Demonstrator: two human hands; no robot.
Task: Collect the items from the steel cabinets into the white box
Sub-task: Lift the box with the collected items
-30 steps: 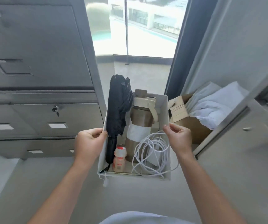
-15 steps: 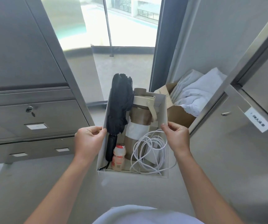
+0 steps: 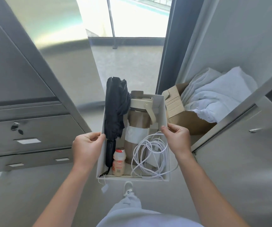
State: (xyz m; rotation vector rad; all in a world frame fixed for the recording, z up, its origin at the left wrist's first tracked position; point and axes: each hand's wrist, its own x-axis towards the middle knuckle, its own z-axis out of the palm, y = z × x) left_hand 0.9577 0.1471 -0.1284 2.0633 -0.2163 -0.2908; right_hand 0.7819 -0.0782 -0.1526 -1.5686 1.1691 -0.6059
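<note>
Head view: white box (image 3: 132,178) is held in mid-air between the steel cabinets (image 3: 33,133), its side walls pinched by left hand (image 3: 87,145) and right hand (image 3: 177,138). Umbrella (image 3: 115,108), flask (image 3: 139,122), cable (image 3: 148,154) and drink bottle (image 3: 119,161) are contained. Load is judged top-heavy and the card walls flexible; support underneath is advised. Grey floor (image 3: 33,194) lies below

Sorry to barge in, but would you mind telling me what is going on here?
A person stands between steel cabinets and carries a white box in both hands. The left hand grips its left wall and the right hand grips its right wall. The box already holds a folded black umbrella, a tan bottle, a small drink bottle and a coiled white cable. To the right is a cardboard box with white cloth in it.
</note>
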